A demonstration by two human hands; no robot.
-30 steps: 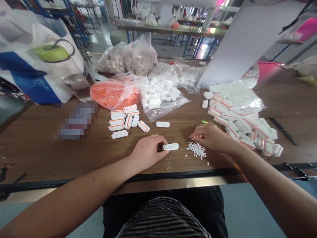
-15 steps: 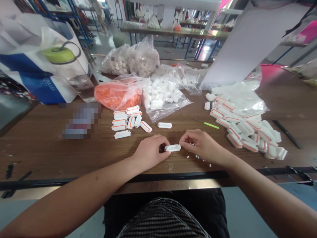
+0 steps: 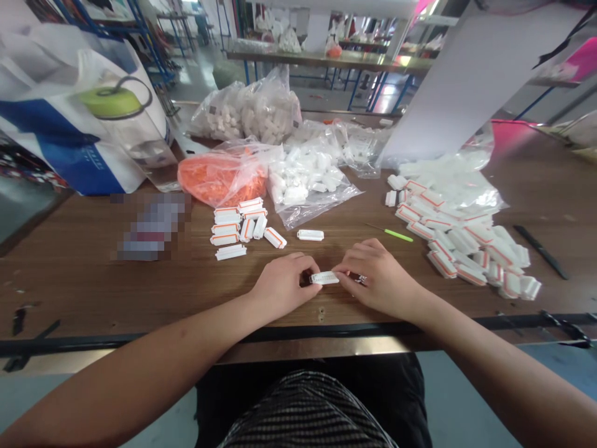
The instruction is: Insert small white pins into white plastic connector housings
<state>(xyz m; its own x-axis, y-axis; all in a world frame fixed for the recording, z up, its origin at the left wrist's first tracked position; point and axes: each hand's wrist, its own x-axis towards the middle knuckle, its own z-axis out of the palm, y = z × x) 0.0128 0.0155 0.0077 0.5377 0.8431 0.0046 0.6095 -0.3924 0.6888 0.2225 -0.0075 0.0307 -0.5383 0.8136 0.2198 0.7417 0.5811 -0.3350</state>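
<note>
A small white oblong plastic housing [image 3: 325,278] is held just above the table's near edge. My left hand [image 3: 286,283] grips its left end between thumb and fingers. The fingertips of my right hand [image 3: 373,274] are pinched at its right end; whether a tiny part sits between them is hidden. Tiny white bits [image 3: 360,280] lie on the table, partly covered by the right hand. Beyond the hands lies a single white housing [image 3: 310,235]. To its left is a group of white housings with orange strips [image 3: 225,239].
A large heap of white and orange pieces [image 3: 461,239] lies right, near a green-handled pick [image 3: 396,235] and a black knife-like tool [image 3: 541,252]. Behind are bags of orange parts [image 3: 224,177] and white parts [image 3: 303,177]. A green-lidded bottle [image 3: 125,124] stands left.
My right hand has moved slightly left, its fingertips now over the housing's right end and its palm covering more of the tiny bits. The left hand stays still.
</note>
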